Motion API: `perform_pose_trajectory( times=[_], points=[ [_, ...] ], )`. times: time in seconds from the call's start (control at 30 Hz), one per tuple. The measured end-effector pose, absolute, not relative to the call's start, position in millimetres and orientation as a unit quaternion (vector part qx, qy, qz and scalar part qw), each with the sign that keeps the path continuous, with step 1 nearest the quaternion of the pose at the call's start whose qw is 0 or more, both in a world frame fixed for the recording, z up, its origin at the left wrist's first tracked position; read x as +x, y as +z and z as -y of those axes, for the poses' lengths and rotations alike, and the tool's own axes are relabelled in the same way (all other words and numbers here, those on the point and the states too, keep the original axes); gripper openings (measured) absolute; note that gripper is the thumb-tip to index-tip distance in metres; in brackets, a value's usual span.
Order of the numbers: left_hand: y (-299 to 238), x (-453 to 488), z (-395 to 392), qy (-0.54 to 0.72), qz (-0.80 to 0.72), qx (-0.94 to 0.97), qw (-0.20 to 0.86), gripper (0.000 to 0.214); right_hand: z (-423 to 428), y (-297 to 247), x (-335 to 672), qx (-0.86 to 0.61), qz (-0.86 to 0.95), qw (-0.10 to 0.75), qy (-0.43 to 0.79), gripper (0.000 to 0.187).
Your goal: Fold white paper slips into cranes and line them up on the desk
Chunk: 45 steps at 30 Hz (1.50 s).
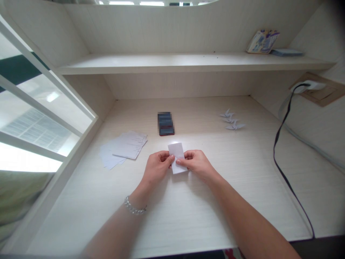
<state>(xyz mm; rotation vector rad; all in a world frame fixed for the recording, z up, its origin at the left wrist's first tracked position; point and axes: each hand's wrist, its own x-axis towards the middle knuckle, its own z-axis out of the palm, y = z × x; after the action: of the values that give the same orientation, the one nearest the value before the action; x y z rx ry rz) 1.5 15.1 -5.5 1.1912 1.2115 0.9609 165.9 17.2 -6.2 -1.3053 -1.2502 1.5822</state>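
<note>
A pale, smooth-looking desktop with faint wood grain (194,223) is spread beneath a small, flat rectangle of plain white paper (176,147), whose edges are seen as straight. Thin white paper sheets (129,145), some marked with faint print along one side, are fanned in a loose, overlapping pile at the left. Small, sharply pointed, folded white paper birds (235,126) are clustered at the far right, and a dark rectangular object with a blurred-out face (166,124) is set beyond the paper rectangle. A black, ribbon-like cable (283,172) is draped along the right side of the desktop.

The paper rectangle is held between both hands, near the middle of the desktop. Its left edge is pinched by the left hand (159,163), the thumb laid on the near face and the fingers curled in behind; a silvery chain bracelet (134,208) is worn on that wrist. The right edge is gripped likewise by the right hand (198,163) — its thumb pressed flat across the paper.

The rectangle's long axis is pointed away from the person, toward the dark object — its far end is leaned slightly leftward. Whether its lower edge is rested on the desktop cannot be told.
</note>
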Motion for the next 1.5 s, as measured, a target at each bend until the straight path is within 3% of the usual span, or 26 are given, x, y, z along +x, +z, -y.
perform_pose_trajectory(
  times=[0.27,1.03,1.33,1.5],
  points=[
    [-4.5,1.9,-13.2,0.421,-0.498,0.434,0.621,0.031,-17.9,-5.9,165.0,-0.489,0.451,0.376,0.645,0.028],
    [-5.3,3.2,-13.8,0.418,-0.542,0.465,0.561,0.025,-18.3,-5.5,164.1,-0.497,0.386,0.414,0.657,0.032],
    [-5.8,-4.3,-17.3,0.432,-0.555,0.461,0.541,0.027,-19.4,-10.8,162.4,-0.517,0.482,0.38,0.596,0.028],
    [-7.3,-5.0,-17.8,0.438,-0.558,0.472,0.524,0.028,-18.7,-9.8,162.8,-0.494,0.486,0.35,0.63,0.027]
  ],
)
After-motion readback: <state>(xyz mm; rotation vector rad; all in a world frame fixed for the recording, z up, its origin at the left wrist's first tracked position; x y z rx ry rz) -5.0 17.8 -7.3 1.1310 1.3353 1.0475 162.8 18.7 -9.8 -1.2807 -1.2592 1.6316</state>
